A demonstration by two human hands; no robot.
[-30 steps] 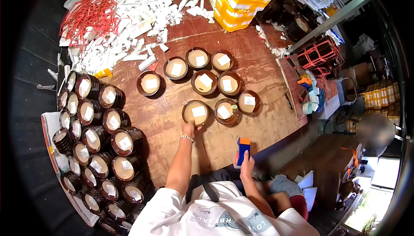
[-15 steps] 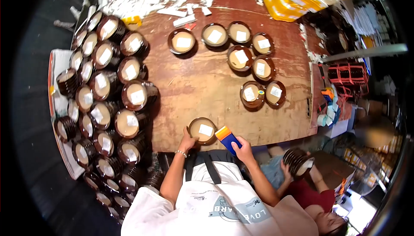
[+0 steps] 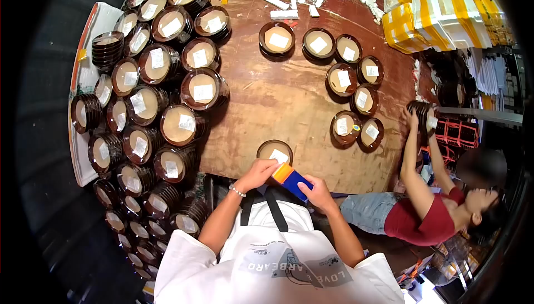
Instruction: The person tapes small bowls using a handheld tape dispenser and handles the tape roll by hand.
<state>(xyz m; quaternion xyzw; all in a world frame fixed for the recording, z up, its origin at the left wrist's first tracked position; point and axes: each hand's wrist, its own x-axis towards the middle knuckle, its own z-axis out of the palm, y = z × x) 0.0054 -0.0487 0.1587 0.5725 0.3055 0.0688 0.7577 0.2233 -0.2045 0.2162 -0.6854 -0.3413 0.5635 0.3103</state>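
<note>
My right hand (image 3: 318, 194) is wrapped around a blue block with an orange end (image 3: 293, 182), whose exact kind I cannot make out. My left hand (image 3: 258, 174) is at the orange end, fingers drawn together; whatever is between the fingertips is hidden. Just beyond the two hands, a round brown-rimmed dish (image 3: 268, 147) with a tan middle and a white label lies at the table's near edge. The left hand and the block cover its near side.
Stacks of similar labelled dishes (image 3: 179, 124) crowd the left. Several more (image 3: 345, 126) stand farther back on the wooden table (image 3: 250, 104). White foam scraps (image 3: 283, 15) and taped boxes (image 3: 439, 18) lie at the back. At right, a co-worker in a red shirt (image 3: 423, 220) holds a dish stack (image 3: 425, 116).
My left hand has left the dish's rim and moved to the block's orange end. The co-worker has straightened and reached forward with a dish stack. The camera view has shifted.
</note>
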